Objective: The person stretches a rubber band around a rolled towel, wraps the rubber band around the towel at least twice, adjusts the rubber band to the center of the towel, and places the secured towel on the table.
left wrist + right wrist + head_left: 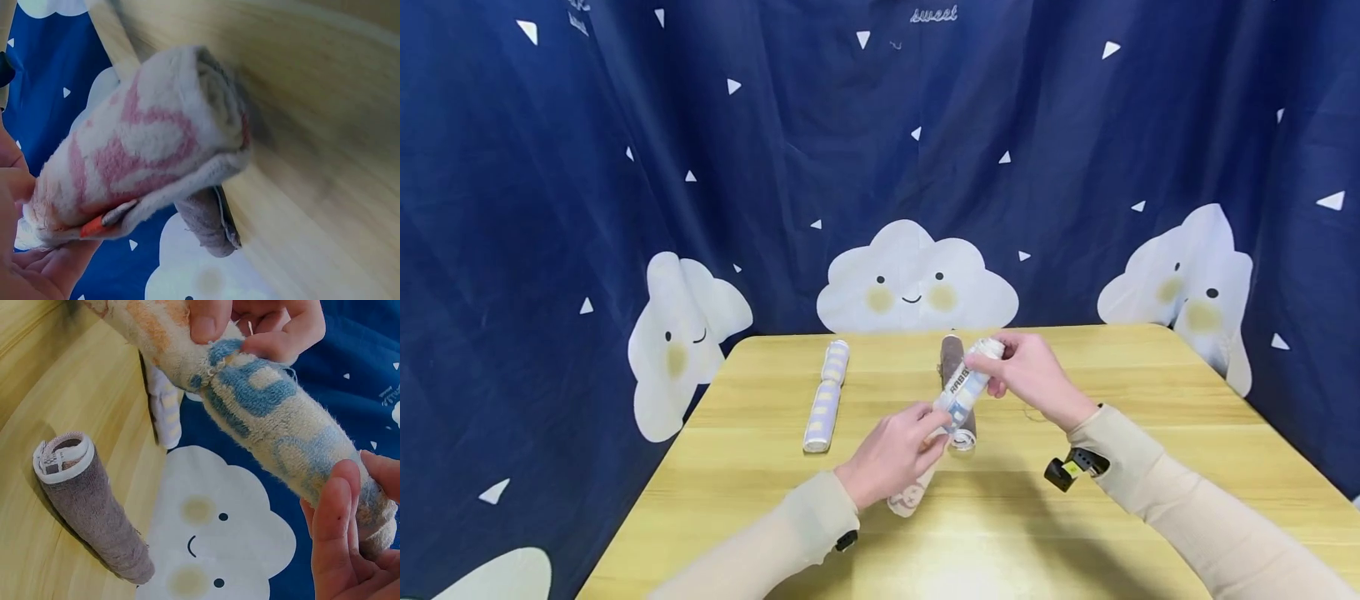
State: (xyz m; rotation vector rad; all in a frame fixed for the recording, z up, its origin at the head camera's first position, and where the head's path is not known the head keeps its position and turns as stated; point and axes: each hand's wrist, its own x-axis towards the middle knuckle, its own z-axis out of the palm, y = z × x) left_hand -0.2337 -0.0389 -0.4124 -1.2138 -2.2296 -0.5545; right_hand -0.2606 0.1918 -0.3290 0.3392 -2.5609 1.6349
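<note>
A rolled-up white towel (967, 385) with blue patterning and dark lettering is held slantwise above the table. My right hand (1030, 375) grips its upper end, fingers and thumb around the roll in the right wrist view. Near the roll's middle, my left hand (895, 454) pinches it; a thin loose thread (251, 328) shows beside those fingers. The left wrist view shows the towel's lower end (144, 131), white with pink patterning and a small orange tag (94, 226). Behind the held towel lies a rolled brown towel (951, 354), partly covered by it.
A rolled lilac towel with pale yellow patches (826, 400), narrowed around its middle, lies to the left on the wooden table (730, 500). A dark blue curtain (790, 125) with white clouds hangs behind and at both sides. A thin loop of string (1036, 415) lies near my right wrist.
</note>
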